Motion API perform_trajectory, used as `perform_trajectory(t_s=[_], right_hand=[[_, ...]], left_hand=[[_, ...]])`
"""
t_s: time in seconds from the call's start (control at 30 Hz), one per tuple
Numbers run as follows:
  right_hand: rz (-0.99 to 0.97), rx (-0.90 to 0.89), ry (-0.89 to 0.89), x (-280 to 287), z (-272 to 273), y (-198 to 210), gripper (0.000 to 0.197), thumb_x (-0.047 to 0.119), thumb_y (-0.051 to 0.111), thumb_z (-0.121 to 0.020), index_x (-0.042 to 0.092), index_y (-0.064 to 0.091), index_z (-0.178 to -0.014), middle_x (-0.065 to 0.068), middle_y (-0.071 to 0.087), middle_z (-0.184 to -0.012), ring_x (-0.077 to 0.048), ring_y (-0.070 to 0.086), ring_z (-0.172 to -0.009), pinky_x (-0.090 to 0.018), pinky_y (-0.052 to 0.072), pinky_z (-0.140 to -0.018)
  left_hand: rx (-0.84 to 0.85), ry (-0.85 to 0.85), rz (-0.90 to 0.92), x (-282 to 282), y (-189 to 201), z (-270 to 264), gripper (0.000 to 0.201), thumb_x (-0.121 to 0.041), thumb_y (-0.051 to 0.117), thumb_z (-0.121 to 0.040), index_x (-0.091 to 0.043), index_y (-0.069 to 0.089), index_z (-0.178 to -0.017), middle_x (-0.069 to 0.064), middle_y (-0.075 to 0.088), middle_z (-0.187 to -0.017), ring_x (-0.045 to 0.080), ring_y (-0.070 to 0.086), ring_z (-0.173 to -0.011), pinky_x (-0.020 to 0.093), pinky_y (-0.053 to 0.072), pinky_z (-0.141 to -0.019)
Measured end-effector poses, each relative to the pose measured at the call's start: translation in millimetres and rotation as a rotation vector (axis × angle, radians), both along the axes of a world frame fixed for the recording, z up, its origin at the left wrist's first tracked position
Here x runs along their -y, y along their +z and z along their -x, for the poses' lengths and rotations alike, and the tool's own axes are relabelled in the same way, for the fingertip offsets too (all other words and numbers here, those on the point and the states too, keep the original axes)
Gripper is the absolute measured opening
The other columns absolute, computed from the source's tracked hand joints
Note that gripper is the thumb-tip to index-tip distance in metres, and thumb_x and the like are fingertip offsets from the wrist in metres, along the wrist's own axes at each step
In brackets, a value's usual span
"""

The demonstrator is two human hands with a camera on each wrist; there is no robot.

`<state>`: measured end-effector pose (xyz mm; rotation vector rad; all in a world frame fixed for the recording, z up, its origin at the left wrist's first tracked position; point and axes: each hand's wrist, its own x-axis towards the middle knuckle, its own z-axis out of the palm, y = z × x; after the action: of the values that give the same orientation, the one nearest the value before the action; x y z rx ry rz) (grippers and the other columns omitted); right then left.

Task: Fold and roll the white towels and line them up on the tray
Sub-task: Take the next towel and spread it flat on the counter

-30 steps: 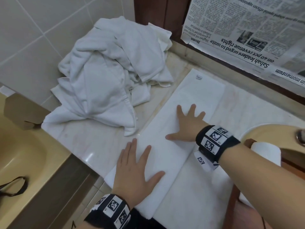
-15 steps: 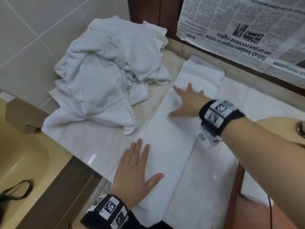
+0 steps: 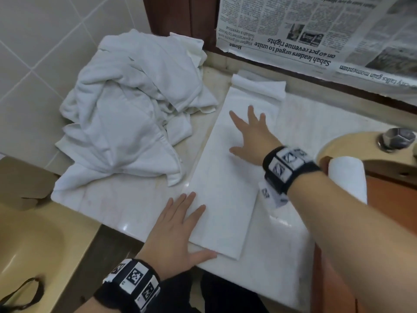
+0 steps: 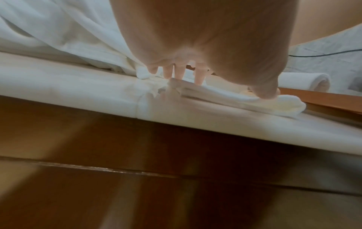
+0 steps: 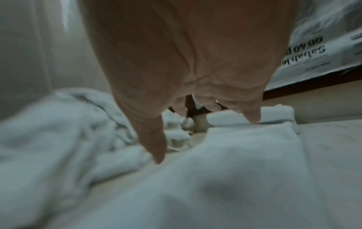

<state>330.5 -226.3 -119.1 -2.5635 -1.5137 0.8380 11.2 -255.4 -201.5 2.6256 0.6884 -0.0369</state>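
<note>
A white towel [image 3: 223, 184], folded into a long strip, lies flat on the marble counter [image 3: 108, 206]. My left hand [image 3: 180, 224] presses flat on its near end, fingers straight, thumb at the near edge. My right hand [image 3: 250, 134] lies spread on the strip's far half. The strip's far end [image 3: 259, 86] is bunched up against the back ledge. In the left wrist view my left hand [image 4: 195, 74] touches the folded towel [image 4: 225, 96]. In the right wrist view my right hand [image 5: 195, 124] hovers spread on the towel [image 5: 235, 162]. A rolled towel [image 3: 347, 177] lies on the wooden tray [image 3: 397, 195] at right.
A heap of crumpled white towels [image 3: 135, 109] fills the counter's back left. Newspaper [image 3: 316, 30] hangs on the wall behind. A beige basin [image 3: 27, 245] is at the left, another with a tap [image 3: 397, 138] at the right. The counter's front edge runs under my left hand.
My right hand slid along the strip toward the wall and part way back. The strip's far end is now bunched at the ledge. My left hand stayed on the near end.
</note>
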Motion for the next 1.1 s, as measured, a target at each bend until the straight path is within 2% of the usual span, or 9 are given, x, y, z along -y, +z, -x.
perform_trajectory(t_s=[0.1,0.2,0.27,0.37,0.57,0.7,0.9,1.0,1.1], right_hand=[[-0.053,-0.098,-0.030,59,60,12,0.081,0.013,0.050,-0.098,0.019,0.002,-0.163,-0.010,-0.002,-0.170,-0.025,0.003,-0.156,-0.031,0.008,-0.123],[0.026,-0.200,0.013,131,127,14,0.085,0.012,0.047,-0.094,0.011,-0.004,-0.161,-0.005,-0.007,-0.169,-0.016,-0.003,-0.156,-0.019,-0.002,-0.119],[0.030,-0.198,0.069,174,165,-1,0.087,0.023,0.050,-0.094,0.014,-0.003,-0.162,0.000,-0.013,-0.168,-0.018,-0.008,-0.156,-0.024,-0.002,-0.121],[0.009,-0.023,0.135,218,193,-32,0.080,0.039,0.068,-0.087,0.016,0.035,-0.156,-0.008,0.019,-0.167,-0.029,0.026,-0.152,-0.044,0.032,-0.119],[-0.338,0.095,0.055,258,201,-73,0.040,0.030,0.070,-0.094,0.021,0.066,-0.133,-0.014,0.058,-0.138,-0.030,0.055,-0.123,-0.045,0.049,-0.098],[-0.394,0.013,0.020,253,200,-67,0.031,0.028,0.059,-0.099,0.023,0.069,-0.128,0.003,0.056,-0.098,-0.014,0.048,-0.087,-0.026,0.046,-0.075],[-0.176,-0.444,-0.446,230,171,-39,0.006,0.032,0.072,-0.092,0.035,0.072,-0.097,0.010,0.066,-0.088,0.001,0.059,-0.086,-0.013,0.042,-0.075],[-0.136,-0.404,-0.368,219,169,-38,0.016,0.029,0.068,-0.092,0.039,0.062,-0.103,0.005,0.058,-0.094,-0.006,0.056,-0.083,-0.019,0.043,-0.076],[-0.200,-0.109,-0.124,215,178,-40,0.026,0.025,0.061,-0.094,0.042,0.067,-0.113,0.005,0.046,-0.102,-0.014,0.045,-0.093,-0.030,0.043,-0.081]], left_hand=[[0.049,-0.137,-0.011,-8,0,11,0.092,-0.085,0.063,-0.074,-0.028,0.052,-0.145,0.002,0.037,-0.158,0.025,0.040,-0.143,0.050,0.037,-0.118],[0.117,-0.231,-0.016,-14,-4,23,0.074,-0.073,0.070,-0.079,-0.025,0.064,-0.135,0.002,0.052,-0.144,0.024,0.054,-0.128,0.046,0.052,-0.102],[0.137,-0.292,-0.035,-17,-6,31,0.068,-0.069,0.068,-0.084,-0.024,0.065,-0.135,0.002,0.057,-0.138,0.023,0.057,-0.123,0.043,0.054,-0.098],[0.217,-0.396,-0.096,-20,-9,40,0.051,-0.057,0.066,-0.093,-0.021,0.069,-0.129,0.003,0.065,-0.123,0.023,0.062,-0.104,0.041,0.056,-0.085],[0.388,-0.509,-0.111,-17,-25,55,0.034,-0.015,0.081,-0.087,-0.014,0.076,-0.120,0.000,0.071,-0.102,0.021,0.061,-0.079,0.035,0.048,-0.072],[0.366,-0.494,-0.023,-24,-15,50,0.024,-0.023,0.066,-0.098,-0.017,0.076,-0.119,0.002,0.063,-0.094,0.021,0.053,-0.080,0.035,0.048,-0.070],[0.031,-0.070,0.363,-25,20,30,0.020,-0.051,0.064,-0.095,-0.039,0.079,-0.099,-0.020,0.064,-0.084,0.001,0.061,-0.085,0.022,0.048,-0.081],[0.003,0.039,0.387,-24,27,18,0.006,-0.042,0.077,-0.087,-0.038,0.075,-0.091,-0.018,0.064,-0.090,0.001,0.060,-0.088,0.024,0.049,-0.084],[0.074,-0.134,0.093,-12,26,18,0.011,-0.031,0.082,-0.083,-0.036,0.075,-0.089,-0.013,0.058,-0.092,0.017,0.053,-0.084,0.039,0.049,-0.070]])
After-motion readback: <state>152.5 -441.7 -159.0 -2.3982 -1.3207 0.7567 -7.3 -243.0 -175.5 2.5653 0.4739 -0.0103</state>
